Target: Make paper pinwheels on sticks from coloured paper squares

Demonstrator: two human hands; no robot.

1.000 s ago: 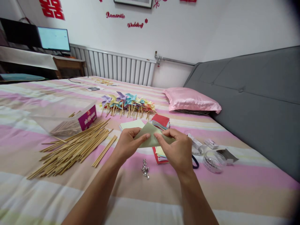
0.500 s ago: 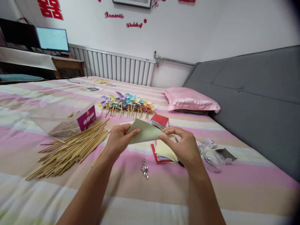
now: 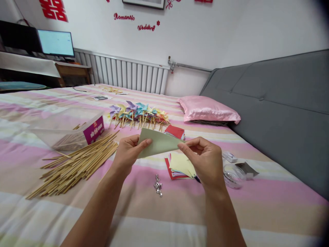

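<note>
A pale green sheet of paper (image 3: 158,144) is stretched between my two hands above the bed. My left hand (image 3: 130,151) pinches its left end, thumb on the near face. At the right tip, my right hand (image 3: 202,156) holds the paper between thumb and fingers. Below it lies a stack of coloured paper (image 3: 181,164), yellow on top and red beneath, partly behind my right hand. A red-topped paper stack (image 3: 174,131) sits just behind. Small silvery pieces (image 3: 157,185) lie in a little heap on the striped bedspread, nearer to me.
Thin wooden sticks (image 3: 77,164) are spread at the left beside a clear plastic box (image 3: 64,130). Several finished paper pinwheels (image 3: 138,111) lie farther back. A pink pillow (image 3: 208,109) rests by the grey headboard (image 3: 277,99). A roll of clear tape (image 3: 233,175) is at the right.
My right hand has shifted slightly right along with the paper's right tip. The paper's left edge has risen a little, and both hands keep their hold.
</note>
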